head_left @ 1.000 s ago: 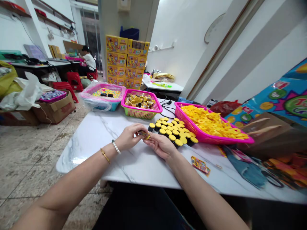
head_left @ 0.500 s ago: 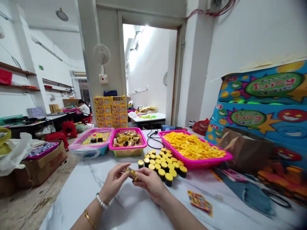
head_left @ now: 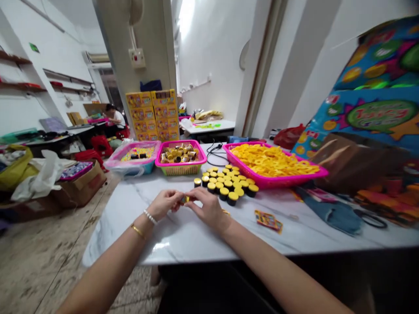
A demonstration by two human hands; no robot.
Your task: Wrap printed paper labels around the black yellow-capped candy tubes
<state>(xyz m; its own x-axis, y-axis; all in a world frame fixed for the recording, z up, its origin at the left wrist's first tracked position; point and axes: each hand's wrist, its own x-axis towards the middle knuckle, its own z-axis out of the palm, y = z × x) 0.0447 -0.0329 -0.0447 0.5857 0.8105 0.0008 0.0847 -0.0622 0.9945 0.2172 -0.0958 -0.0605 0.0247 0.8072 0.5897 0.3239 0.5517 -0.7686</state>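
I wear a round white-beaded bracelet [head_left: 150,216] and, higher up, a slim gold bangle [head_left: 138,231] on my left arm [head_left: 118,257], with dark legwear [head_left: 203,296].

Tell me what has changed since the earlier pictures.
The right hand has turned since the earliest picture, knuckles now arched upward. A small yellow piece now shows beside it; where it came from is unclear. The camera view has shifted. Both it and the left hand still hold the small item; the yellow-capped jars stay put.
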